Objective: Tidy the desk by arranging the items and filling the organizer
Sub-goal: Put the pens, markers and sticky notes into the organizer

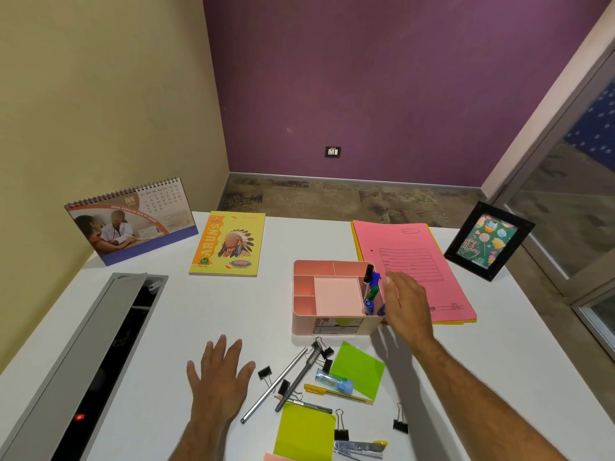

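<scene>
A desk calendar (133, 221), a yellow notebook (229, 243), pink folders (429, 261) and a framed card (488, 241) ring the white desk (166, 311). The pink organizer (336, 296) stands mid-desk, markers (372, 291) upright in its right compartment. The right hand (406, 304) hovers beside them, fingers loosely together, gripping nothing. The left hand (219, 377) lies flat, fingers spread, just left of scattered pens (299, 382), binder clips (265, 372) and sticky notes (357, 369).

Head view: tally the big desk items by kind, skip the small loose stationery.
Desk calendar: 1
Notebook: 1
Organizer: 1
Folder stack: 1
Photo frame: 1
Total: 5
</scene>
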{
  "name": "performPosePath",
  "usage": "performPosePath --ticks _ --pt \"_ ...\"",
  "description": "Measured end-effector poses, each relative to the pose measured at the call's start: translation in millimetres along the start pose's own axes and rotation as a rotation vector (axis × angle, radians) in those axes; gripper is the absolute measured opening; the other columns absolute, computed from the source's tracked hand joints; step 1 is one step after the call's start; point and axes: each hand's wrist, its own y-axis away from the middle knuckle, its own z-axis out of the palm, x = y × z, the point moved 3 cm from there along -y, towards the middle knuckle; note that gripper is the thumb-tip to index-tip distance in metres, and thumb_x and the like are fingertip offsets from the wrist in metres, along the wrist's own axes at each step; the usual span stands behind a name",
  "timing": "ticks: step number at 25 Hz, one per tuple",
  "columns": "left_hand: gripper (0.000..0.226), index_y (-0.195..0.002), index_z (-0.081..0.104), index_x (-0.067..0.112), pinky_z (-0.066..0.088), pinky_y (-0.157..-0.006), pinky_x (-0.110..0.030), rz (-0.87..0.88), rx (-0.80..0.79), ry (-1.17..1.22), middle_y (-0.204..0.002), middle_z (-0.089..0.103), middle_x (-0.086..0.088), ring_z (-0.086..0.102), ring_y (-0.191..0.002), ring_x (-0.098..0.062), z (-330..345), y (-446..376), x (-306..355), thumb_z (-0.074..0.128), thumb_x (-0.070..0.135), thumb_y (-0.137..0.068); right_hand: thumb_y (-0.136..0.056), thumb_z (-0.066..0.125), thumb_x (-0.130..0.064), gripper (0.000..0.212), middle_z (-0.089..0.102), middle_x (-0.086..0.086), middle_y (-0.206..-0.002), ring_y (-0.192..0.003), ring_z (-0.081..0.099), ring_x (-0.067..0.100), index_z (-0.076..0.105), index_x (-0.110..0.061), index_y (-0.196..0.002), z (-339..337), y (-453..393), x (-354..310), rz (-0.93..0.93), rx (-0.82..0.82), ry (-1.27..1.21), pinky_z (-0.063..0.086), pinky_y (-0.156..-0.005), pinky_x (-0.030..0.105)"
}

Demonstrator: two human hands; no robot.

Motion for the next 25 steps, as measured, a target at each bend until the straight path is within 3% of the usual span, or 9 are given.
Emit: performPosePath --ticks 2,4,6,9,13,16,20,23,25 --pt "0.048 -0.129 0.057 0.033 0.016 -0.113 -0.053 0.032 0.069 0.091 -0.148 0.045 0.002 0.031 -0.141 -0.022 -5.4 0.1 10.8 0.036 0.059 -0.093 -0.100 0.030 -0.045 0.048 0.064 0.008 -0.102 -0.095 0.056 0.026 0.063 -0.011 -0.104 -6.6 11.6 5.0 0.122 0.205 -0.176 0.043 -0.076 0.034" --pt "0.043 -0.099 0.068 0.034 0.034 -0.099 -0.046 0.139 0.190 0.188 -0.114 0.064 0.010 0.053 -0.116 -0.020 -12.2 2.9 30.1 0.039 0.061 -0.085 -0.102 0.036 -0.037 0.040 0.063 0.009 -0.090 -0.085 0.056 0.030 0.062 -0.008 -0.093 -7.3 27.9 12.8 0.326 0.326 -0.337 0.039 -0.071 0.034" --pt "0.036 -0.081 0.067 0.035 0.030 -0.091 -0.037 0.218 0.210 0.205 -0.095 0.057 0.021 0.051 -0.102 -0.009 -11.3 9.6 53.7 0.043 0.063 -0.081 -0.102 0.038 -0.034 0.040 0.064 0.010 -0.082 -0.081 0.057 0.033 0.062 -0.007 -0.086 0.7 48.1 18.3 0.499 0.340 -0.453 0.040 -0.069 0.034" --pt "0.033 -0.071 0.065 0.034 0.020 -0.093 -0.033 0.284 0.150 0.100 -0.094 0.050 0.022 0.042 -0.104 -0.004 0.9 19.4 87.3 0.053 0.065 -0.073 -0.099 0.046 -0.028 0.037 0.067 0.010 -0.069 -0.072 0.064 0.034 0.065 -0.009 -0.075 23.1 78.8 16.1 0.627 0.243 -0.552 0.045 -0.062 0.034" --pt "0.035 -0.094 0.069 0.030 0.024 -0.098 -0.042 0.219 0.003 -0.178 -0.106 0.050 0.013 0.041 -0.112 -0.015 9.9 24.0 109.7 0.049 0.055 -0.079 -0.095 0.055 -0.024 0.034 0.067 0.005 -0.060 -0.061 0.065 0.028 0.065 -0.012 -0.065 53.5 102.4 5.8 0.587 0.079 -0.549 0.050 -0.059 0.037" --pt "0.031 -0.104 0.068 0.030 0.024 -0.095 -0.041 0.176 -0.007 -0.221 -0.112 0.051 0.011 0.039 -0.114 -0.015 9.3 24.9 111.6 0.046 0.047 -0.090 -0.093 0.059 -0.022 0.030 0.067 0.005 -0.062 -0.062 0.064 0.023 0.065 -0.011 -0.065 59.7 107.3 -5.3 0.523 0.004 -0.555 0.047 -0.056 0.030" --pt "0.017 -0.088 0.067 0.035 0.020 -0.086 -0.032 0.179 0.103 0.154 -0.097 0.057 0.019 0.045 -0.106 -0.009 1.7 29.0 108.7 0.058 0.049 -0.085 -0.083 0.073 -0.027 0.006 0.069 -0.007 -0.073 -0.073 0.066 0.011 0.068 -0.025 -0.085 56.0 107.7 -28.9 0.361 -0.103 -0.534 0.051 -0.063 0.022" --pt "0.013 -0.083 0.066 0.036 0.019 -0.083 -0.029 0.285 0.179 0.357 -0.086 0.056 0.025 0.046 -0.097 -0.005 -2.5 28.3 114.8 0.060 0.048 -0.082 -0.080 0.077 -0.021 0.034 0.074 -0.006 -0.090 -0.083 0.070 0.009 0.064 -0.034 -0.108 57.1 104.3 -46.4 0.238 -0.262 -0.654 0.059 -0.073 0.026" --pt "0.015 -0.085 0.066 0.037 0.026 -0.086 -0.031 0.341 0.188 0.418 -0.086 0.055 0.028 0.046 -0.096 -0.002 -8.0 27.8 121.5 0.058 0.050 -0.083 -0.082 0.074 -0.013 0.032 0.074 -0.004 -0.093 -0.088 0.070 0.013 0.068 -0.033 -0.106 54.7 100.4 -56.5 0.166 -0.282 -0.688 0.060 -0.077 0.032"
